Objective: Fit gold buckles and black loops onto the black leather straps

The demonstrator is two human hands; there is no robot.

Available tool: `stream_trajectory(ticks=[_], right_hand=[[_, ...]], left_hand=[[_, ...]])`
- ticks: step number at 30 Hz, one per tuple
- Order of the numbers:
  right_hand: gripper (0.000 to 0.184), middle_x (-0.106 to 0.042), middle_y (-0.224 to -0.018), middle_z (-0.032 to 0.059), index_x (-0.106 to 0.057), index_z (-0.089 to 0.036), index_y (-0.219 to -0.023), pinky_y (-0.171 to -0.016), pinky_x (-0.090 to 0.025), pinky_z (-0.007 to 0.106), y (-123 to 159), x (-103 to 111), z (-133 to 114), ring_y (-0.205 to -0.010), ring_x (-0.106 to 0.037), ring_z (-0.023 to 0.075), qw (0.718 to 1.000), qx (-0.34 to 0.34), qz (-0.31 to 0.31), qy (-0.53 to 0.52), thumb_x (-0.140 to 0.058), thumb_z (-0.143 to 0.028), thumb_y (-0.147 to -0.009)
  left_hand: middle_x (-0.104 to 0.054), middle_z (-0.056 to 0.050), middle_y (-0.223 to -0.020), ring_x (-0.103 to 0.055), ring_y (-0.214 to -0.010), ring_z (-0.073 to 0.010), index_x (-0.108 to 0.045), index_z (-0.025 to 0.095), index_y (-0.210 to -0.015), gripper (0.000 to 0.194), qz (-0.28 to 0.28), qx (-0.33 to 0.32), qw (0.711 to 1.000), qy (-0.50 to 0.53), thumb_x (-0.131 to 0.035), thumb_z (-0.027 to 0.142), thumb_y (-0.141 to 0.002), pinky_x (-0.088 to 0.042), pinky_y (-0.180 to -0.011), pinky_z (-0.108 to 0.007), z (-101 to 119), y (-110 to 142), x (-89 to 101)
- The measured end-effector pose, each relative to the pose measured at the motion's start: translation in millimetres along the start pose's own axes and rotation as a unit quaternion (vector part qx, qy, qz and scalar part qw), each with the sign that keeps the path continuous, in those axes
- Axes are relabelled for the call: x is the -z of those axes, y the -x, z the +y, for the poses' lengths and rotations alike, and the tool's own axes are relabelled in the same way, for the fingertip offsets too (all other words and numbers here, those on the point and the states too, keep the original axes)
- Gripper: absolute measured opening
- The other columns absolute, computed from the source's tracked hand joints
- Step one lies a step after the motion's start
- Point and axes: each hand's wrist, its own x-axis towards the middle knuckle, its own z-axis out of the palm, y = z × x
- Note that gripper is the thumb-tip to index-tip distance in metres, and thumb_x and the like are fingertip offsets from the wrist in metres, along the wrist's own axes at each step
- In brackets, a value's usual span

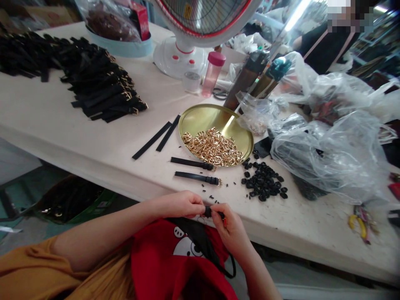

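At the table's near edge, my left hand (190, 203) and my right hand (229, 221) are closed together on a small black strap (207, 211); most of it is hidden by the fingers. A small red-orange bit shows at my right hand, too little to name. Just beyond lie two black straps with gold buckles, the nearer strap (196, 178) and the farther strap (190, 162). Two plain black strips (151, 140) rest further left. Behind them a round gold tray (200, 112) holds a heap of gold buckles (215, 146). Small black pieces (264, 181) are piled right of it.
A heap of buckled black straps (103, 91) covers the back left. A white fan (181, 60), a pink-lidded bottle (213, 73) and dark bottles (246, 77) stand behind the tray. Plastic bags (331, 154) and yellow-handled pliers (356, 225) lie right. A person (331, 43) is beyond.
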Motion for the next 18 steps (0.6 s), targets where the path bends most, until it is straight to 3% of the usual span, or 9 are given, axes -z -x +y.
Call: stream_trajectory(ticks=[3, 9, 13, 18], right_hand=[[0.012, -0.057, -0.073, 0.0016, -0.053, -0.021, -0.083, -0.057, -0.040, 0.025, 2, 1, 0, -0.063, -0.052, 0.0134, 1.000, -0.010, -0.016, -0.020, -0.042, -0.025, -0.085], [0.018, -0.055, -0.073, 0.0004, -0.047, -0.020, -0.099, -0.055, -0.041, 0.025, 0, -8, 4, -0.061, -0.051, 0.0128, 0.986, -0.092, 0.038, -0.132, -0.038, -0.031, -0.087], [0.023, -0.059, -0.090, 0.0041, -0.047, -0.022, -0.107, -0.065, -0.042, 0.027, -2, -9, 0, -0.074, -0.054, 0.0148, 0.991, -0.065, 0.021, -0.118, -0.041, -0.030, -0.087], [0.025, -0.055, -0.071, -0.0003, -0.045, -0.022, -0.110, -0.054, -0.041, 0.025, -6, -6, -4, -0.059, -0.050, 0.0130, 0.985, -0.061, 0.034, -0.156, -0.036, -0.031, -0.088]], left_hand=[[-0.041, 0.005, -0.051, -0.033, -0.045, -0.0080, -0.052, 0.016, -0.067, 0.026, 0.002, -0.007, 0.999, -0.038, -0.044, 0.039, -0.075, -0.024, -0.043, -0.020, 3, 2, -0.7], [-0.054, 0.003, -0.057, -0.047, -0.052, -0.0099, -0.055, 0.017, -0.067, 0.023, -0.008, -0.049, 0.992, -0.113, -0.044, 0.035, -0.076, -0.032, -0.048, -0.018, 14, 11, 7.0], [-0.056, 0.003, -0.058, -0.047, -0.049, -0.0092, -0.055, 0.017, -0.067, 0.022, 0.003, -0.052, 0.993, -0.109, -0.042, 0.032, -0.077, -0.033, -0.046, -0.018, 15, 9, 5.3], [-0.058, 0.002, -0.062, -0.048, -0.049, -0.0091, -0.054, 0.017, -0.071, 0.018, 0.003, -0.063, 0.996, -0.069, -0.043, 0.030, -0.077, -0.035, -0.046, -0.018, 17, 6, 6.1]])
